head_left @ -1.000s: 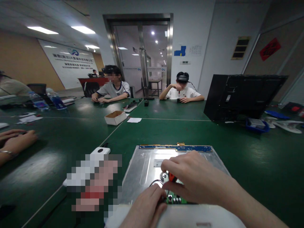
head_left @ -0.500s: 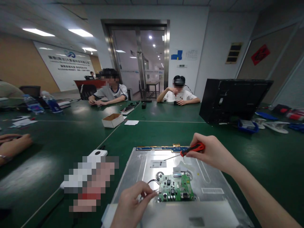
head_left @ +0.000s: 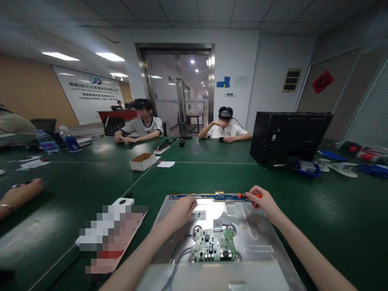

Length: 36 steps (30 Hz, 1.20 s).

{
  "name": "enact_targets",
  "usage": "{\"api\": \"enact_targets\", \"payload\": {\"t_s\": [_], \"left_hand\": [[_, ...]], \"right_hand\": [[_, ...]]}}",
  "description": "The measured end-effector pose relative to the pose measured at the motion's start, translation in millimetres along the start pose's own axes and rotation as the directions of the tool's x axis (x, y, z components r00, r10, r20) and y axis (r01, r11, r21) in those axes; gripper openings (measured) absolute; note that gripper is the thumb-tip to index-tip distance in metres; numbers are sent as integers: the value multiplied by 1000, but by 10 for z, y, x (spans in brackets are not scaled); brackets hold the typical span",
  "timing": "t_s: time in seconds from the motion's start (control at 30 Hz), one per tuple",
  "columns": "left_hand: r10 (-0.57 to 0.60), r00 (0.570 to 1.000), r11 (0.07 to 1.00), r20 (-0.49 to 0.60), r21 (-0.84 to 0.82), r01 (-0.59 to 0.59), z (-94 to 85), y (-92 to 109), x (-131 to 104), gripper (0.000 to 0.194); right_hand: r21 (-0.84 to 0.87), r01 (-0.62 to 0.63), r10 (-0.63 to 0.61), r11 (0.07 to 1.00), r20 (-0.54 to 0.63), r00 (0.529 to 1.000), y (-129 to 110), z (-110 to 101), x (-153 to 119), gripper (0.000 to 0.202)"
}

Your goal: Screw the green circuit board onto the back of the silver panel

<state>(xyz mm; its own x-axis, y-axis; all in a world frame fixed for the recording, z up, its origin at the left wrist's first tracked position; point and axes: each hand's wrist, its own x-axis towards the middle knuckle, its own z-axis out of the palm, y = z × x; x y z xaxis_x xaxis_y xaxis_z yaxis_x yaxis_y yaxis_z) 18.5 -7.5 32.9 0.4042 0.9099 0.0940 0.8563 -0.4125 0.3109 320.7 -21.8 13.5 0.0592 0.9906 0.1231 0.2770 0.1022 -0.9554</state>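
A flat metal display panel (head_left: 263, 258) lies in front of me with a green circuit board (head_left: 214, 243) on its middle. Along its far edge runs a narrow blue circuit strip (head_left: 209, 197). My right hand (head_left: 263, 201) grips a screwdriver (head_left: 242, 195) by its red-orange handle, the shaft pointing left over the strip. My left hand (head_left: 183, 210) hovers over the panel's far left part with its fingers pressed together near the screwdriver's far end; anything between them is hidden. Grey cables (head_left: 176, 262) run from the green board toward me.
Left of the panel lie a white device (head_left: 123, 202) and a pink, partly blurred flat object (head_left: 130, 230). Another person's hand (head_left: 24, 192) rests at the far left. A white box (head_left: 142, 161) and a black monitor (head_left: 289, 137) stand further back. Two people sit opposite.
My left hand has moved from beside the green board up to the panel's far left part. The screwdriver has swung nearly level along the blue strip, and the grey cables now show.
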Motion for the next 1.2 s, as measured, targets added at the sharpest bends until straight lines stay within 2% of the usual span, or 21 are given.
{"api": "enact_targets", "payload": {"t_s": [0.17,0.3,0.53,0.63,0.73,0.83,0.93,1.07,1.2], "left_hand": [[-22,997,999,79,28,20,133,37,95,14],[-30,994,999,108,44,26,204,43,136,4],[40,991,999,128,9,-42,201,74,185,16],[88,989,996,115,-24,-86,178,160,213,17],[157,982,986,107,-67,-150,198,326,244,17],[238,963,967,122,-117,-224,275,529,256,14],[299,943,947,142,-164,-276,376,683,247,11],[334,930,930,152,-217,-299,471,732,233,14],[328,934,926,143,-247,-287,508,700,221,12]], "right_hand": [[99,-33,34,995,-3,999,188,46,-8,54],[149,-46,45,988,9,999,245,101,-39,49],[185,-44,44,982,1,999,258,143,-54,47],[189,-37,42,981,-25,999,291,92,-39,46],[177,-56,64,983,-42,997,340,31,-18,40],[158,-90,98,983,-43,994,382,-3,2,30],[142,-114,122,983,-47,991,405,-11,15,33],[134,-97,108,986,-71,992,404,-10,13,28],[150,-46,63,988,-107,992,358,0,-6,42]]}}
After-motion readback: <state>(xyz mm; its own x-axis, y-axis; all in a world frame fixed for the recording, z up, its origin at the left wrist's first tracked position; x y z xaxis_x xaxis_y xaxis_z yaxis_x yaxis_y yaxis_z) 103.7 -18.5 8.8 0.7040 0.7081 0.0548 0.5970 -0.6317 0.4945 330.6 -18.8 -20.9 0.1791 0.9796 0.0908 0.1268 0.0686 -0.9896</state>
